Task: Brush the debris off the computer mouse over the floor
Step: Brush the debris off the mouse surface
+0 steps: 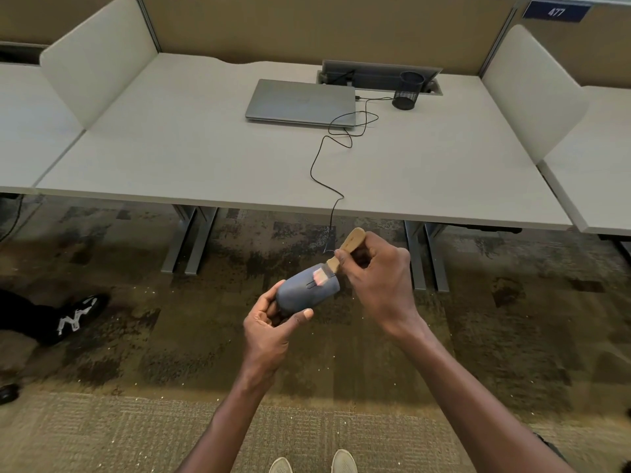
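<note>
Mouse [305,291] in left hand [269,331], long axis up-right twd brush [345,250].

Left hand [269,329] grips grey computer mouse [305,290] over carpeted floor [136,336], near side of desk [205,158]. Right hand [379,278] holds wooden brush [345,249], bristles touching mouse top. Mouse cable [321,158] runs up to closed laptop [300,102]

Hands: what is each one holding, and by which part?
Left hand holds the blue computer mouse by its rear end. Right hand holds a small brush by its wooden handle.
</note>
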Motion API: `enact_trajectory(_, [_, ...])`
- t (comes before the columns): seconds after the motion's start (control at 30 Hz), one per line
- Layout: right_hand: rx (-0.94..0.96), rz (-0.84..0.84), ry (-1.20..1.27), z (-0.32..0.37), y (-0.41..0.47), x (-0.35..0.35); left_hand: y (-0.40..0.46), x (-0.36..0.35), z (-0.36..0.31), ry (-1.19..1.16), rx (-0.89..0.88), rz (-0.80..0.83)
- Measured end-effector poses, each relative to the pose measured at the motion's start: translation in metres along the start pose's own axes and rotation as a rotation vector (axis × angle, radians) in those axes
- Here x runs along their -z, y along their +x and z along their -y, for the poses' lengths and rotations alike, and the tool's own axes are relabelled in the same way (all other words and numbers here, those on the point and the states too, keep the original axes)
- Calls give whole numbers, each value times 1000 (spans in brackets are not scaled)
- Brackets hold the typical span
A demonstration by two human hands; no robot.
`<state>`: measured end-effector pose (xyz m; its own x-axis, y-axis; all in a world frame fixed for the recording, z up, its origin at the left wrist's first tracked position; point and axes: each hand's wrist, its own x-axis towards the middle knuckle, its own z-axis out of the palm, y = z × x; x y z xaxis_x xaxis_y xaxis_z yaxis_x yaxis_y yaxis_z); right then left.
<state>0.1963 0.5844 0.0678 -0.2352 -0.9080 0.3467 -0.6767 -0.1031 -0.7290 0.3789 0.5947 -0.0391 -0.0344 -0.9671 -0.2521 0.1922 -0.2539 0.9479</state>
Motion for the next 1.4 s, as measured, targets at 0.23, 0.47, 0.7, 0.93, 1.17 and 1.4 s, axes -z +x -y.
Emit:
enact_trajectory(0.23, [-53,-25,17,-6,6,6,1,-1,0,-15,2,4])
enact_trajectory(0.47, [-89,-60,-12,-15,13,11,3,-1,1,-40,10,9])
enact_trajectory(0.7, [-83,-72,-102,-23,16,14,5,0,2,-60,20,18])
enact_trajectory(0.93, [-106,-21,-101,-27,17,13,7,0,2,-60,21,18])
enact_trajectory(1.17, [-99,-21,117,-17,4,17,10,-4,-1,-78,11,-2])
enact_trajectory(1.4, [-71,58,241,-14,-18,8,10,-11,-2,-92,6,9])
